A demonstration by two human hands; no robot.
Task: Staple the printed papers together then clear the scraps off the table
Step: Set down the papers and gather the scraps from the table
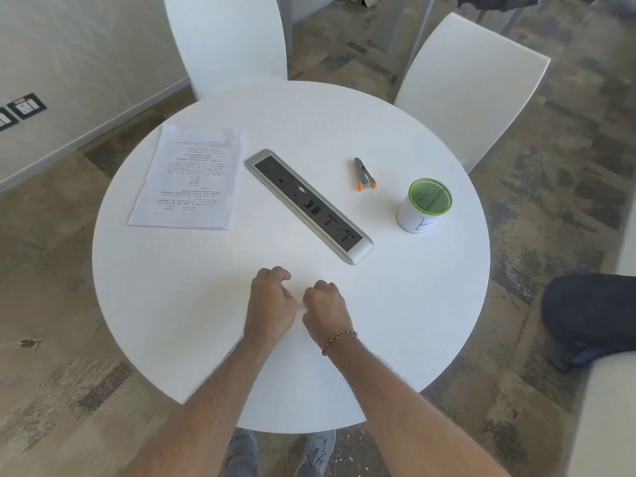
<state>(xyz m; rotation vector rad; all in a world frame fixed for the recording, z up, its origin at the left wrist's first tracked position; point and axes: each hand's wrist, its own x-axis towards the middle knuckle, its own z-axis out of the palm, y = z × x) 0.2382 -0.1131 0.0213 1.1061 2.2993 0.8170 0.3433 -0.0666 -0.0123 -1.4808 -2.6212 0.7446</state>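
The printed papers (187, 179) lie in a stack on the left of the round white table (395, 304), text upside down to me. A grey stapler with orange tips (364, 174) lies right of centre. My left hand (272, 302) and my right hand (327, 309) rest side by side on the table's near middle, fingers curled under. A small white scrap (302, 307) shows between them; whether either hand grips it I cannot tell.
A silver socket strip (309, 204) runs diagonally across the table's centre. A green mesh cup (425, 204) wrapped in white paper stands at the right. Two white chairs (227, 39) (471, 87) stand behind the table. A dark bag (592, 311) lies on the floor at the right.
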